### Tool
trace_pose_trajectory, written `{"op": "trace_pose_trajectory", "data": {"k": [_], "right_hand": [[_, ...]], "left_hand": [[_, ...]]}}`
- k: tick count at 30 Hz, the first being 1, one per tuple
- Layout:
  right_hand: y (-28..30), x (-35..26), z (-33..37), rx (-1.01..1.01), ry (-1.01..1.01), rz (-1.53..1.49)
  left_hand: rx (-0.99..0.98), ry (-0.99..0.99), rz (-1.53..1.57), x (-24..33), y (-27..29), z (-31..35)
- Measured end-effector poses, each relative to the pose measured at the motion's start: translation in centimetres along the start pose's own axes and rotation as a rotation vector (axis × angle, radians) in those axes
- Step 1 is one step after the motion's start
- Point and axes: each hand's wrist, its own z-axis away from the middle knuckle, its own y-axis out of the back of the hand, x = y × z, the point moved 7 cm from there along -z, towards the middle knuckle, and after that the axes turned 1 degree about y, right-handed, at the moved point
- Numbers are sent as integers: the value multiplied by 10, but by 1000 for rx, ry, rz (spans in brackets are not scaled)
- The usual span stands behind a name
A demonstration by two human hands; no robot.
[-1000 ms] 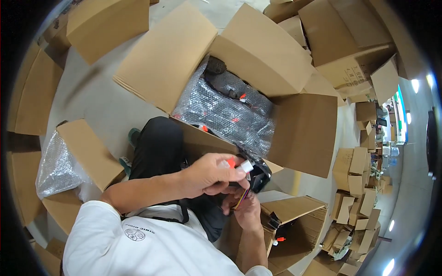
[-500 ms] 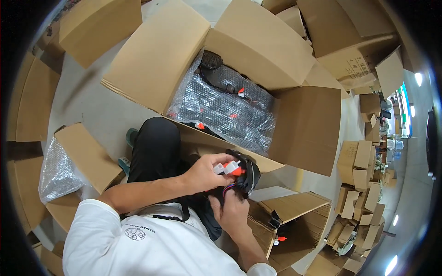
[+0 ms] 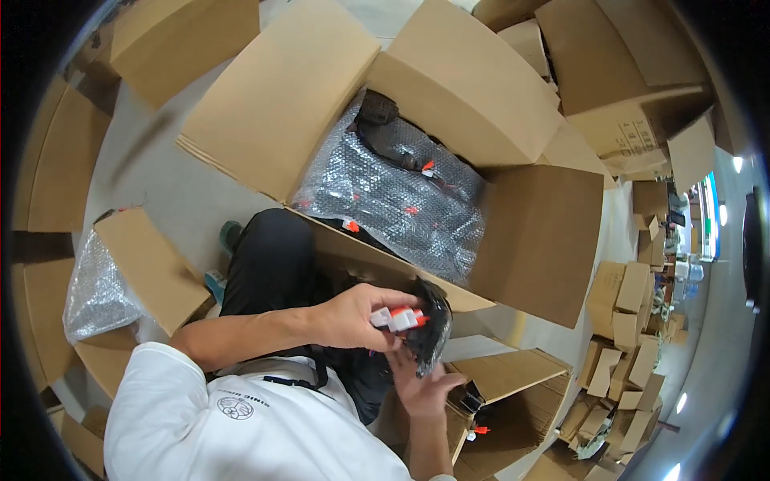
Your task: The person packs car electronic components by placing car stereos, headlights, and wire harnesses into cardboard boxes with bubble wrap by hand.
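Note:
In front of my lap, my left hand [image 3: 353, 317] is closed around a black wire harness [image 3: 433, 329], a coiled bundle that looks glossy as if taped or wrapped. White and orange-red connectors [image 3: 401, 319] stick out between my thumb and fingers. Just below the bundle is my right hand [image 3: 421, 393], turned palm up with thumb and fingers spread. Its fingertips come near or touch the bundle's lower end; contact is hard to make out. Beyond my hands stands a large open carton [image 3: 535, 232], lined with bubble wrap [image 3: 385, 196]. Another black harness [image 3: 381, 132] lies on that wrap.
A smaller open carton [image 3: 513, 377] stands at lower right, with an orange-and-white connector [image 3: 478, 431] at its edge. On the left, bubble wrap [image 3: 100, 293] bulges from another carton [image 3: 152, 264]. More cartons [image 3: 626, 88] crowd the far right. My bent knee [image 3: 277, 248] is beside the large carton.
My right hand has dropped from the wires and opened, palm up. The harness has turned more upright in my left hand. The view has shifted slightly.

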Motion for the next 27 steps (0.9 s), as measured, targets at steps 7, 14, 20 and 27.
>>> {"op": "trace_pose_trajectory", "data": {"k": [7, 14, 20, 27], "right_hand": [[-12, -133, -5, 138, 492, 84], [-45, -369, -7, -166, 1185, 131], [13, -387, -134, 289, 1084, 507], [40, -177, -385, 130, 507, 835]], "left_hand": [[-6, -152, 45, 28, -11, -5], [38, -3, 156, 19, 14, 5], [-33, 35, 212, 12, 34, -6], [-133, 14, 106, -6, 38, -17]]}}
